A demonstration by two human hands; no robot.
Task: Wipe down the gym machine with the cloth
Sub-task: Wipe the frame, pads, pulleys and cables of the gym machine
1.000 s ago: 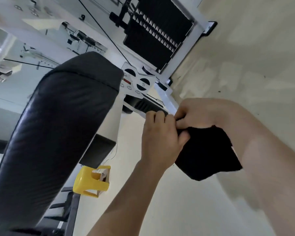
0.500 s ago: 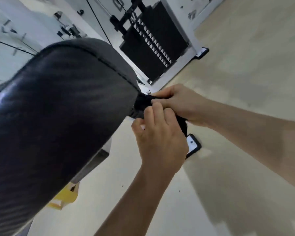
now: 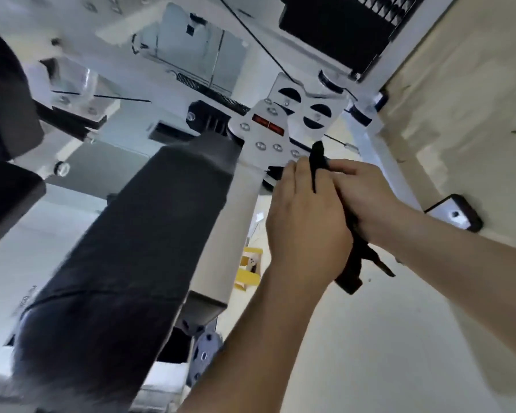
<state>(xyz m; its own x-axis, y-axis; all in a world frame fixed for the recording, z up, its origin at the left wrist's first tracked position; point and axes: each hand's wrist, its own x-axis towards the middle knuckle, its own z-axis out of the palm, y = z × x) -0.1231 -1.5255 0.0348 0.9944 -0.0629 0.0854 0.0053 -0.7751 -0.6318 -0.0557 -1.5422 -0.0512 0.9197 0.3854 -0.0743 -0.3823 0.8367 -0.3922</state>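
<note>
A black cloth (image 3: 353, 263) is folded narrow between my two hands, its top corner poking up near the machine's white bolted plate (image 3: 268, 135). My left hand (image 3: 304, 225) lies against the cloth's left side, and its fingers reach up toward the plate. My right hand (image 3: 361, 192) grips the cloth from the right, fingers curled round it. The white gym machine has a long black padded rest (image 3: 131, 263) running down the left of the view.
The black weight stack (image 3: 337, 31) stands in its white frame at top right. Black cables cross the frame. A yellow part (image 3: 248, 269) sits below the pad's white arm. A black-edged foot plate (image 3: 456, 216) lies on the beige floor at right.
The view has swung, so the pad now looks smaller and further left. Both hands moved right and up toward the bolted plate, and the cloth went from spread out to bunched narrow between them.
</note>
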